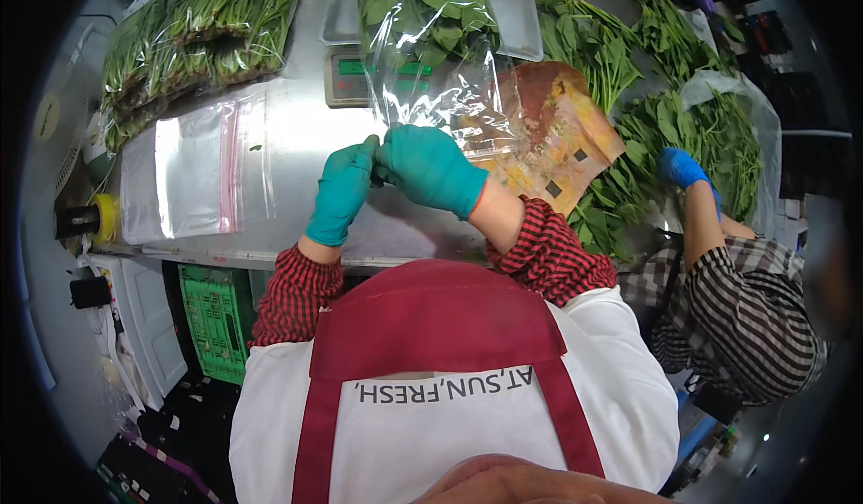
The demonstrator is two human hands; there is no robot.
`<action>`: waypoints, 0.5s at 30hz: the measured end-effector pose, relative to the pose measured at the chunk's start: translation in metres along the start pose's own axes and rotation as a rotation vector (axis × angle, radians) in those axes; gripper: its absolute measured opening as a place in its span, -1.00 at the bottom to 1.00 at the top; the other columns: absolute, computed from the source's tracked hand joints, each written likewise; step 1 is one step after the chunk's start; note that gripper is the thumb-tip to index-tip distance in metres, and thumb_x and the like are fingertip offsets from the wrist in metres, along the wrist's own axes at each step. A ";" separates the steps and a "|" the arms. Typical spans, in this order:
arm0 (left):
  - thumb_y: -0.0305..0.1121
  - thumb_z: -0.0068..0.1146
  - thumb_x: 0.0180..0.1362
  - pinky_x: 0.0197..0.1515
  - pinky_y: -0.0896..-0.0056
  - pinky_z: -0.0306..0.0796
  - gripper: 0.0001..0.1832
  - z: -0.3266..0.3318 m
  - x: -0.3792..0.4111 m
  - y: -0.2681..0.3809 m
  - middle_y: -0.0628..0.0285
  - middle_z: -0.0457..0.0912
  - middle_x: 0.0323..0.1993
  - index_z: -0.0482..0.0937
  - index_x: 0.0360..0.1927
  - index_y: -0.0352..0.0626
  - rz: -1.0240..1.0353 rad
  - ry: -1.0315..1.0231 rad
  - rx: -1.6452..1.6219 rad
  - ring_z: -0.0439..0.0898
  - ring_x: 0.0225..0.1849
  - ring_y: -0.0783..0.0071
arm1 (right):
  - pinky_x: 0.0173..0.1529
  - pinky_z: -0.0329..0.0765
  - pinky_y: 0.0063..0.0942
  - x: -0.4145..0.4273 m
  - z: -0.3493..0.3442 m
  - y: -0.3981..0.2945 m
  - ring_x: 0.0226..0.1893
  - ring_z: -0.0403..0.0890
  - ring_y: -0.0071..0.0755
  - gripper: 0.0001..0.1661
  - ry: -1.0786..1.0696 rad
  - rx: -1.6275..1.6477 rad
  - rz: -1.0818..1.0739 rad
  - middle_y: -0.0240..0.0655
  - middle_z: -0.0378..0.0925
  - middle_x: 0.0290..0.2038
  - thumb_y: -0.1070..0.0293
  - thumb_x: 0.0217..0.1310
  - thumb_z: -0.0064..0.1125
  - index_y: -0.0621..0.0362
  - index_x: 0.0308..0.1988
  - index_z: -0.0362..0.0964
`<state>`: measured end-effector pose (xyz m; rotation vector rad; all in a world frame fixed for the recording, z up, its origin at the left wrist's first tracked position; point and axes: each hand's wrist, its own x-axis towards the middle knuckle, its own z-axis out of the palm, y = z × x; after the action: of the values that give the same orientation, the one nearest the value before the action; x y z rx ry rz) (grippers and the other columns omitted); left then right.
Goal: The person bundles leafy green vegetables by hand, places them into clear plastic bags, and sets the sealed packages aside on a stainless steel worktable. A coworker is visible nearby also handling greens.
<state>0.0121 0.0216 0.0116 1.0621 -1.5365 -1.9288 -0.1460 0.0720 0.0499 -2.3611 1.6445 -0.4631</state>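
Observation:
A clear plastic bag (441, 92) filled with leafy greens (428, 8) lies over a digital scale (347, 86), its near end pulled towards me. My right hand (431, 170), in a teal glove, grips the near left corner of the bag. Close against it, my left hand (340, 183), gloved in the same colour, pinches at that corner; the fingertips of both hands meet there. Just what lies between the left fingers is partly hidden. Part of the scale's green display shows beside and through the plastic. Under the bag's far end sits a metal tray (519, 15).
Flat clear bags (195, 167) are stacked on the metal table (296, 113) at left, below bagged greens (209, 32). A stained sheet (559, 140) lies at right, beside loose greens (593, 45). A co-worker's blue-gloved hand (684, 167) is among greens. A green crate (212, 322) stands below the table.

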 end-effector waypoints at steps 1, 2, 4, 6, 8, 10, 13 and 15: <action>-0.09 -0.25 0.27 -0.35 0.57 0.37 -0.53 0.001 -0.001 0.005 0.19 0.62 -0.48 0.56 -0.34 -0.29 -0.008 -0.008 -0.014 0.53 -0.45 0.55 | -0.41 0.42 -0.25 -0.004 -0.002 0.001 -0.48 0.48 -0.09 -0.85 -0.045 0.001 0.003 -0.20 0.39 -0.55 0.29 -0.06 0.10 0.12 -0.49 0.40; -0.09 -0.25 0.27 -0.33 0.55 0.38 -0.53 0.003 -0.006 0.014 0.15 0.62 -0.44 0.56 -0.32 -0.30 -0.016 -0.017 -0.027 0.54 -0.43 0.51 | -0.43 0.41 -0.25 -0.031 -0.020 0.003 -0.50 0.45 -0.06 -0.78 -0.052 0.067 -0.005 -0.17 0.38 -0.57 0.23 -0.03 0.09 0.16 -0.51 0.39; -0.07 -0.26 0.26 -0.29 0.56 0.36 -0.52 -0.009 -0.016 0.019 0.21 0.63 -0.37 0.58 -0.26 -0.26 0.007 -0.024 -0.022 0.52 -0.45 0.57 | -0.42 0.40 -0.21 -0.110 -0.044 0.017 -0.52 0.46 -0.05 -0.71 -0.081 0.153 0.168 -0.12 0.40 -0.57 0.15 0.02 0.09 0.15 -0.56 0.41; -0.03 -0.24 0.24 -0.26 0.58 0.35 -0.51 -0.035 -0.025 0.019 0.21 0.63 -0.34 0.58 -0.21 -0.26 -0.079 -0.193 0.024 0.53 -0.39 0.57 | -0.35 0.41 -0.19 -0.200 -0.072 0.035 -0.39 0.51 -0.06 -0.70 -0.614 0.140 0.710 -0.10 0.49 -0.45 0.13 0.00 0.11 0.16 -0.43 0.46; -0.03 -0.13 0.19 -0.20 0.58 0.35 -0.52 -0.080 -0.018 0.013 0.22 0.61 -0.27 0.53 -0.12 -0.27 -0.064 -0.286 0.016 0.52 -0.29 0.55 | -0.28 0.46 -0.25 -0.285 -0.083 0.047 -0.30 0.54 -0.05 -0.66 -0.628 -0.205 0.591 -0.11 0.51 -0.34 0.17 -0.02 0.12 0.11 -0.22 0.47; -0.15 0.04 0.10 -0.05 0.47 0.31 -0.50 -0.100 0.009 0.016 0.15 0.51 -0.08 0.41 0.02 -0.29 0.150 0.008 0.240 0.46 -0.09 0.45 | -0.19 0.46 -0.27 -0.289 -0.088 0.060 -0.22 0.51 -0.04 -0.55 -0.371 -0.294 0.520 -0.09 0.48 -0.21 0.31 -0.05 0.15 0.09 -0.06 0.39; -0.37 0.23 -0.09 0.16 0.27 0.16 -0.29 -0.070 0.057 0.076 0.07 0.21 0.21 0.23 0.18 -0.26 0.926 0.423 0.889 0.28 0.15 0.25 | 0.03 0.35 -0.28 -0.172 -0.098 0.094 0.00 0.37 -0.02 -0.27 0.280 -0.165 0.626 -0.09 0.38 -0.02 0.57 -0.13 0.18 0.14 0.12 0.18; -0.36 0.25 -0.15 0.17 0.21 0.16 -0.26 -0.054 0.079 0.084 0.06 0.16 0.23 0.25 0.19 -0.11 1.031 0.385 1.145 0.29 0.13 0.15 | 0.09 0.33 -0.28 -0.088 -0.095 0.110 0.02 0.36 -0.04 -0.20 0.438 -0.232 0.142 -0.12 0.31 0.06 0.55 -0.25 0.26 0.07 0.10 0.20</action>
<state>-0.0018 -0.0928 0.0645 0.6365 -2.2714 -0.0830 -0.3062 0.1161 0.0868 -2.3993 2.1438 -0.8519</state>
